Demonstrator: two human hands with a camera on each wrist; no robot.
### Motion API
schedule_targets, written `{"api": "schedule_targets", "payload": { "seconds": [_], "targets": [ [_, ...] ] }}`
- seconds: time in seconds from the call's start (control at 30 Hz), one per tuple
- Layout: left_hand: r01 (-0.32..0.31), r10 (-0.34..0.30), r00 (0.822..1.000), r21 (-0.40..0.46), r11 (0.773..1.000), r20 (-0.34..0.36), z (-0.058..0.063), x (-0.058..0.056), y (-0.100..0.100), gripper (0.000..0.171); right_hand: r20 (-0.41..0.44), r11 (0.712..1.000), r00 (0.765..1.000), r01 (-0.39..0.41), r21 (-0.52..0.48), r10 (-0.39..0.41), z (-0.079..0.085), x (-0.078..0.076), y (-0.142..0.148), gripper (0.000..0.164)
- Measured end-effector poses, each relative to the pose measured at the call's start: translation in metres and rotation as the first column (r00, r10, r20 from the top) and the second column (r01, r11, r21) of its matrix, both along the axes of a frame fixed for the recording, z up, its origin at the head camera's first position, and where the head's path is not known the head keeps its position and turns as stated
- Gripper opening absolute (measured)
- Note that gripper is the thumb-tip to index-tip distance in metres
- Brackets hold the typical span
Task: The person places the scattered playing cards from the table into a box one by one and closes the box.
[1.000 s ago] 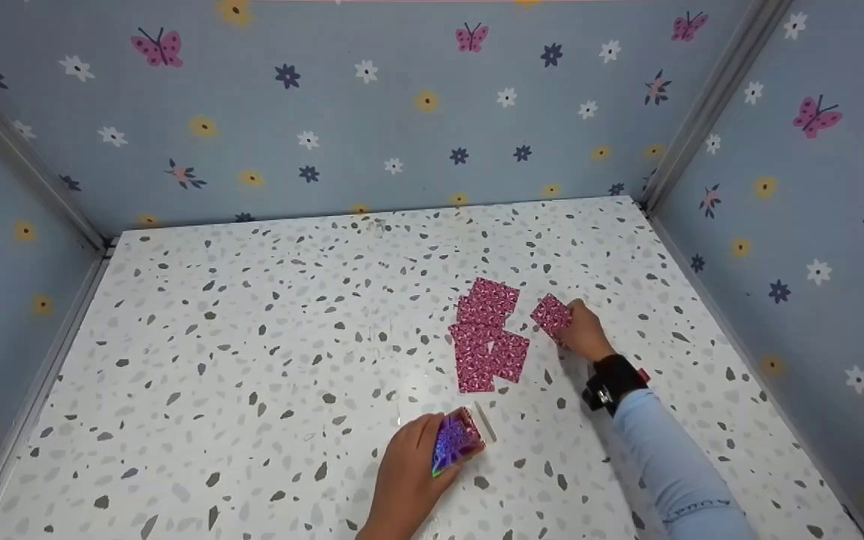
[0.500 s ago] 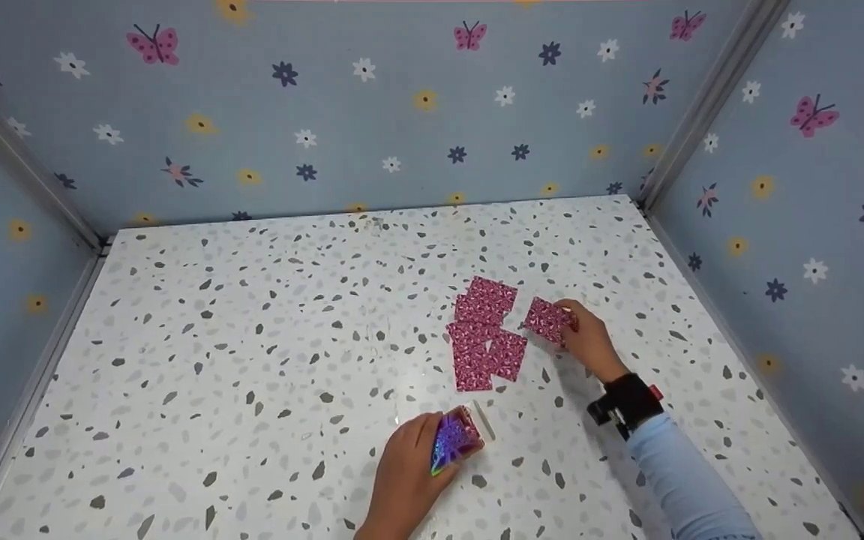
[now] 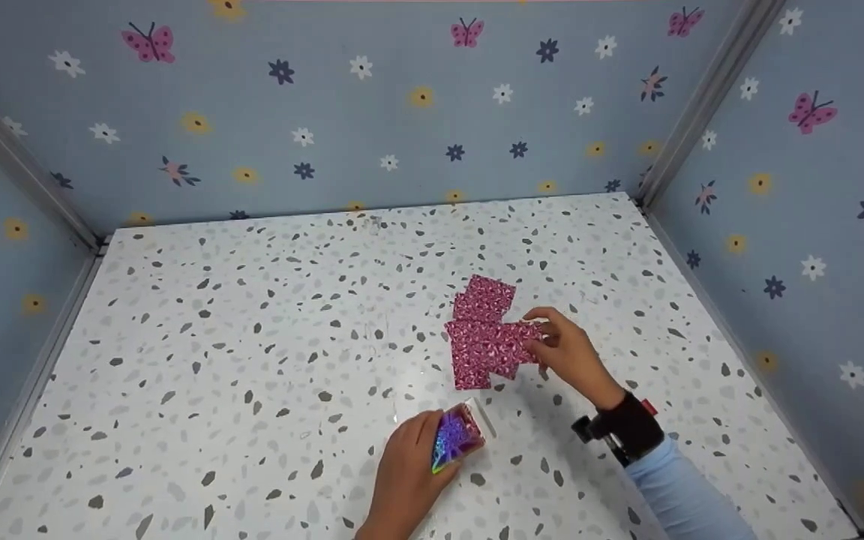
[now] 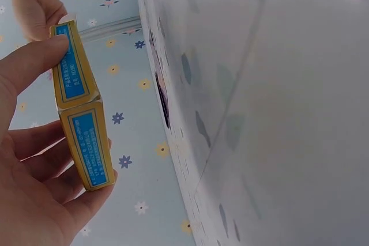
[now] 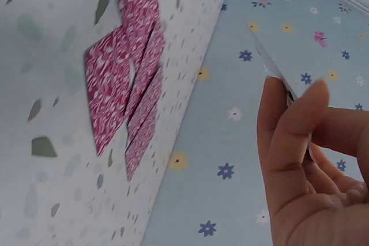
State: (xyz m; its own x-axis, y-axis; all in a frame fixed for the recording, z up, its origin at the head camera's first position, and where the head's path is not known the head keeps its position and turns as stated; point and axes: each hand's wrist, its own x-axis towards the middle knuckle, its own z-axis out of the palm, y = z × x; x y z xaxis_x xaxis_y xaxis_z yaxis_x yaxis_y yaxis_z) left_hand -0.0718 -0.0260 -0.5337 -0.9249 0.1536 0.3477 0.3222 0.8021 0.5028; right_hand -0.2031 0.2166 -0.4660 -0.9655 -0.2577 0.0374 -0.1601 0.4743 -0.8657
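Note:
In the head view my left hand (image 3: 406, 465) grips a small card box (image 3: 453, 442) near the front of the table. Its top looks shiny purple, and a white flap (image 3: 481, 417) stands out at its far end. The left wrist view shows the yellow-edged box (image 4: 83, 102) with blue printed panels, between thumb and fingers. My right hand (image 3: 571, 356) pinches a pink-patterned playing card (image 3: 513, 341) by its right edge. That card overlaps a spread of similar playing cards (image 3: 471, 364) in the head view. Seen edge-on in the right wrist view, the pinched card (image 5: 268, 60) appears raised off the table.
The speckled white table (image 3: 252, 337) is bordered by light blue walls (image 3: 342, 105) with flowers and butterflies. Grey frame posts (image 3: 702, 105) stand at the corners. A dark strap with a small camera (image 3: 627, 427) sits on the right wrist.
My right hand has moved left and slightly toward me, bringing its card from the right side to over the spread cards. The left hand still holds the box in the same place.

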Motion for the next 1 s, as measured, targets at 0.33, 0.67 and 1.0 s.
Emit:
{"api": "schedule_targets", "payload": {
  "seconds": [0.33,0.67,1.0],
  "targets": [
    [-0.034,0.034,0.999,0.014,0.999,-0.013,-0.002,-0.002,-0.002,0.069,0.054,0.967,0.966,-0.249,-0.054,0.252,0.016,0.027,-0.018,0.032],
    [-0.074,0.074,0.997,0.032,0.997,0.009,-0.001,-0.003,-0.002,0.065,0.04,0.957,0.956,-0.289,-0.013,0.29,0.012,0.035,-0.026,0.027],
    [-0.107,0.109,0.993,0.037,0.994,-0.052,-0.001,-0.003,-0.002,0.065,0.038,0.934,0.933,-0.358,-0.016,0.358,0.009,0.038,-0.026,0.027]
  ]
}}
